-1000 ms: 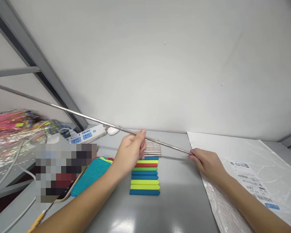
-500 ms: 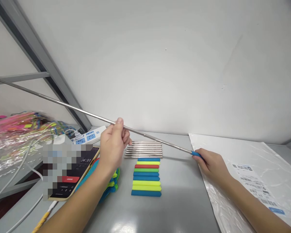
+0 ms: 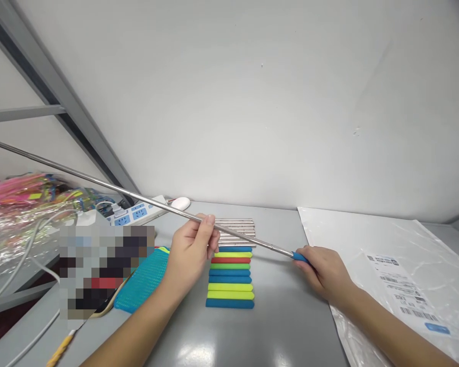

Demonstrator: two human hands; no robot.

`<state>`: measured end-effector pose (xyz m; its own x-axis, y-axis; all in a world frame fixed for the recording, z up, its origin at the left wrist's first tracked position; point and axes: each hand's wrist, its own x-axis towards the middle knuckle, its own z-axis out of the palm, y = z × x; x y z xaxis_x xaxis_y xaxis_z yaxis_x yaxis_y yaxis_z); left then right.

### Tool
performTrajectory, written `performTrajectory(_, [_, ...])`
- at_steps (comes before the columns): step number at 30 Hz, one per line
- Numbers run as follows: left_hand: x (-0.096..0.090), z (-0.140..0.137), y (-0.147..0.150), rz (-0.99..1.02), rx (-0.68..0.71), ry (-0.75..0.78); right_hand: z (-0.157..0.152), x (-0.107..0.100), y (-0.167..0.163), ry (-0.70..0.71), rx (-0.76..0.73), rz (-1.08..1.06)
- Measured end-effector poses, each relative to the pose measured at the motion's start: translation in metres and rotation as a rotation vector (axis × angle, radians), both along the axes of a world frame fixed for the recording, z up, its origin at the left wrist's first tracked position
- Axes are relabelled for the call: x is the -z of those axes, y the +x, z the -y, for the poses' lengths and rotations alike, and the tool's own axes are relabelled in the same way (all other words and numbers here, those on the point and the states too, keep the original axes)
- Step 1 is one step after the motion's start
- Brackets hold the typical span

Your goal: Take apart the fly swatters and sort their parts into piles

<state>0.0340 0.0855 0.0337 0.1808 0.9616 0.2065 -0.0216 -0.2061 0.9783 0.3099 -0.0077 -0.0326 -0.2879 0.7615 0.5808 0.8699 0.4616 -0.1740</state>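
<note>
A long, thin telescopic metal rod (image 3: 110, 184) slants across the view, its left end running out of frame. My right hand (image 3: 325, 272) is wrapped round the blue grip (image 3: 299, 258) at the rod's lower right end. My left hand (image 3: 193, 244) pinches the metal shaft between thumb and fingers near the middle. Below it, a stack of short coloured grips (image 3: 231, 280) in blue, yellow, red and green lies in a column on the grey table (image 3: 283, 316). Just behind them are several silver rods (image 3: 237, 232), side by side and partly covered by my left hand.
Teal mesh fabric (image 3: 149, 280) lies beside my left forearm, next to a partly blurred phone (image 3: 110, 300). A power strip (image 3: 137, 214), a white oval object (image 3: 180, 204) and plastic-wrapped colourful items (image 3: 26, 204) are further left. A white mailing bag (image 3: 398, 275) covers the right side.
My left hand has moved right and down, closer to the blue grip. My right hand has shifted slightly left and down with the rod. More of the teal mesh shows.
</note>
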Motion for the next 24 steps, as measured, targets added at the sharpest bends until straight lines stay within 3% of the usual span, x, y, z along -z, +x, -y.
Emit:
performTrajectory(5, [0.005,0.007,0.005,-0.099,0.043,0.007,0.005,-0.002,-0.005,-0.016,-0.028,-0.013])
performTrajectory(10, [0.019,0.034,0.025,-0.235,0.419,-0.126,0.008,-0.007,-0.02,-0.062,-0.125,-0.004])
performTrajectory(13, [0.021,0.043,0.033,-0.23,0.484,-0.186,0.01,-0.009,-0.027,-0.066,-0.126,-0.026])
performTrajectory(19, [0.002,0.031,0.019,-0.304,0.408,0.014,0.01,-0.008,-0.019,-0.055,-0.122,-0.04])
performTrajectory(24, [-0.007,0.004,-0.007,-0.055,-0.014,0.172,0.004,-0.008,0.001,0.009,-0.043,0.003])
